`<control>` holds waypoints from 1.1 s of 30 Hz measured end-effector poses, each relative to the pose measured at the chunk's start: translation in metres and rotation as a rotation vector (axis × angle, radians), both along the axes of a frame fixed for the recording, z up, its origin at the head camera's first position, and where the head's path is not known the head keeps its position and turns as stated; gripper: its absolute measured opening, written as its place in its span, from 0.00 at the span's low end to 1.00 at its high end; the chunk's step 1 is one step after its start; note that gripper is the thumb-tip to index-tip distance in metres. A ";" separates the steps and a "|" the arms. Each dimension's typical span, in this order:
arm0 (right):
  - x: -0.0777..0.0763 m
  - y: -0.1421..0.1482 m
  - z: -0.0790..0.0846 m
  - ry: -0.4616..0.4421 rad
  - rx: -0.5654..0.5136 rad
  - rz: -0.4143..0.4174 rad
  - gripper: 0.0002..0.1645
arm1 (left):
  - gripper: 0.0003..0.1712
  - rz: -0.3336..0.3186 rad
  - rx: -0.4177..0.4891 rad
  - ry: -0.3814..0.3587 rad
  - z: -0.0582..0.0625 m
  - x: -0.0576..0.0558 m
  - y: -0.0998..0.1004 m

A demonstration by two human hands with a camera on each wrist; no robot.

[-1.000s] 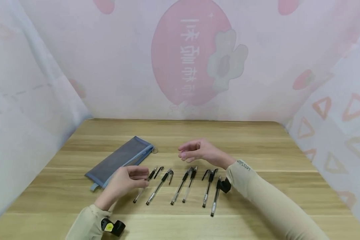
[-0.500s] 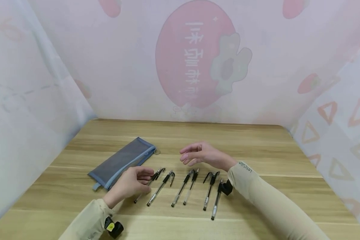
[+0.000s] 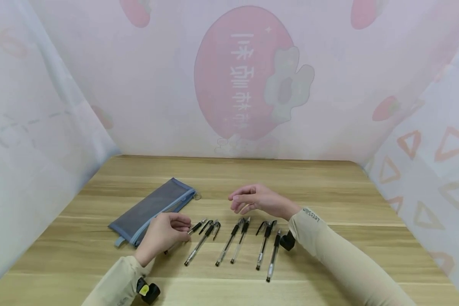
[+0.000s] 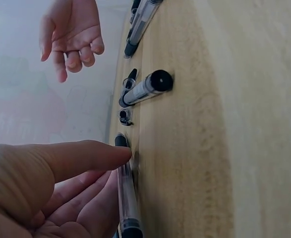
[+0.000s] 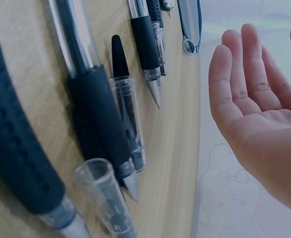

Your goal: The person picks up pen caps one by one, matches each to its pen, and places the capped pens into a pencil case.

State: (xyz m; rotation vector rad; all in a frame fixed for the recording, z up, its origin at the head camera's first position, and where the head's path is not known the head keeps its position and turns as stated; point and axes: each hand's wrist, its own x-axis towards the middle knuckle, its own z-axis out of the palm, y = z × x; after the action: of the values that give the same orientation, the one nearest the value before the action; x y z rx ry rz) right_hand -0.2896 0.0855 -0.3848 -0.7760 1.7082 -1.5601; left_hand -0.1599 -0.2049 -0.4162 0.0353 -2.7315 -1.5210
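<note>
My left hand [image 3: 162,233] pinches the leftmost gel pen [image 3: 196,227], thumb on one side and fingers on the other; the pen has a clear barrel and black grip. In the left wrist view this pen [image 4: 128,198] lies low over the wood with its black end towards the camera. My right hand [image 3: 260,200] hovers behind the row of pens, palm turned inward, fingers loosely bent and holding nothing. Closest below it are two uncapped pens [image 3: 228,246] side by side. In the right wrist view, the right hand [image 5: 259,99] is apart from the pens.
A blue-grey mesh zip pouch [image 3: 149,208] lies at the left behind my left hand. More uncapped pens lie on the wooden table [image 3: 310,178], among them one pen [image 3: 274,257] at the right end. Loose clear caps, such as one cap [image 3: 216,231], lie near their tips.
My left hand has closed its thumb and fingers on the leftmost pen, which has turned to a flatter slant. The right hand stays nearly still; the head view has shifted slightly.
</note>
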 end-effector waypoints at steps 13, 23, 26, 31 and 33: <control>0.001 0.002 -0.002 0.004 0.001 0.011 0.16 | 0.17 -0.017 0.204 -0.044 0.003 -0.003 -0.007; -0.002 0.000 -0.005 0.018 0.012 0.025 0.19 | 0.23 -0.044 0.367 -0.026 0.012 0.005 -0.003; -0.004 0.000 -0.005 0.038 0.036 0.035 0.19 | 0.23 -0.038 0.398 -0.021 0.015 0.008 -0.001; -0.008 -0.002 -0.005 0.085 0.087 0.050 0.22 | 0.24 -0.038 0.453 -0.021 0.019 0.011 0.002; -0.009 -0.004 -0.005 0.105 0.099 0.057 0.23 | 0.24 -0.040 0.488 -0.029 0.020 0.012 0.002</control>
State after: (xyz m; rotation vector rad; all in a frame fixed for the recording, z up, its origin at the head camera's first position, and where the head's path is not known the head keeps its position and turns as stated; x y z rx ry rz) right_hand -0.2988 0.0816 -0.3898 -0.8613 1.8080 -1.4071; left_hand -0.1477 -0.2031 -0.3963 0.0072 -2.3210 -2.1695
